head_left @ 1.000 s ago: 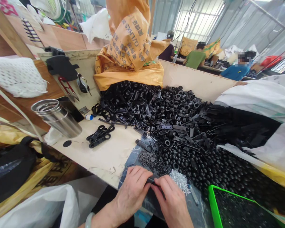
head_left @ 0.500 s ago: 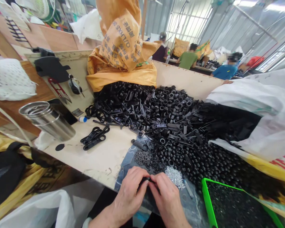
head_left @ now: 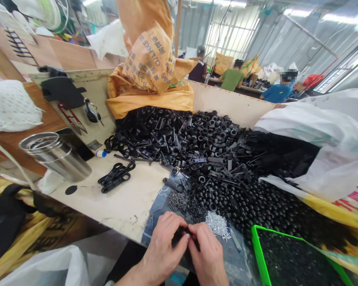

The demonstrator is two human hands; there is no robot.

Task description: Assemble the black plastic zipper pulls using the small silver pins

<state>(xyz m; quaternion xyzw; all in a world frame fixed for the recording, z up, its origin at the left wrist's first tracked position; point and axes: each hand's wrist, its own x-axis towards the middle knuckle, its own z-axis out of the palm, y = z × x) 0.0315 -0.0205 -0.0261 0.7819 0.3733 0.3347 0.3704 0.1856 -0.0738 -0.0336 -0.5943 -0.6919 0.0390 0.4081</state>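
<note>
My left hand point(head_left: 164, 247) and my right hand point(head_left: 208, 251) meet at the front edge of the worktop. Fingers of both are closed around a small black plastic part point(head_left: 181, 231); most of it is hidden, so its exact kind does not show. Just beyond my right hand lies a heap of small silvery pins point(head_left: 217, 225). A pile of small dark grey pieces point(head_left: 178, 200) is in front of my left hand. Black balls point(head_left: 250, 202) spread out to the right of these. One loose black handle-like piece point(head_left: 173, 184) rests at the left side of the big heap.
Black plastic parts point(head_left: 209, 139) are heaped behind, under an orange sack point(head_left: 155, 63). On the left stand a steel cup point(head_left: 56, 157) and several black ring-ended parts point(head_left: 116, 177). A green-rimmed tray point(head_left: 260, 256) is at right, below a white sack point(head_left: 340, 155). People work in the background.
The view has shifted slightly. Both hands stay together on the small black part, with their fingers a little changed in position around it.
</note>
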